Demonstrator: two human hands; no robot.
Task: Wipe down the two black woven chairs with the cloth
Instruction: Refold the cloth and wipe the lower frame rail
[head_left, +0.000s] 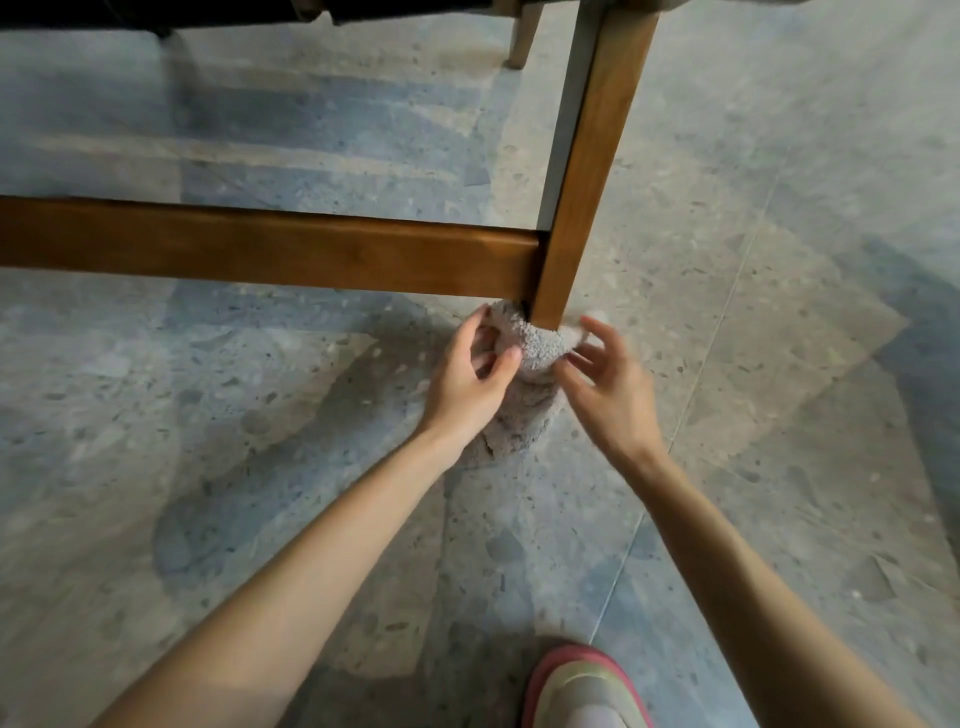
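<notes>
A brown wooden chair leg (592, 171) stands on the floor, joined to a horizontal wooden rail (270, 247) running left. A grey fluffy cloth (535, 353) is bunched around the foot of the leg and trails down onto the floor. My left hand (467, 379) grips the cloth on its left side, thumb and fingers curled into it. My right hand (608, 384) is at the cloth's right side with fingers spread, thumb and fingertips touching the cloth. The black seat (208, 13) shows only as a dark strip at the top edge.
Grey speckled terrazzo floor (779, 312) lies all around. Another wooden leg (522, 41) stands farther back at the top. My pink and pale shoe (582, 691) is at the bottom edge, right of centre.
</notes>
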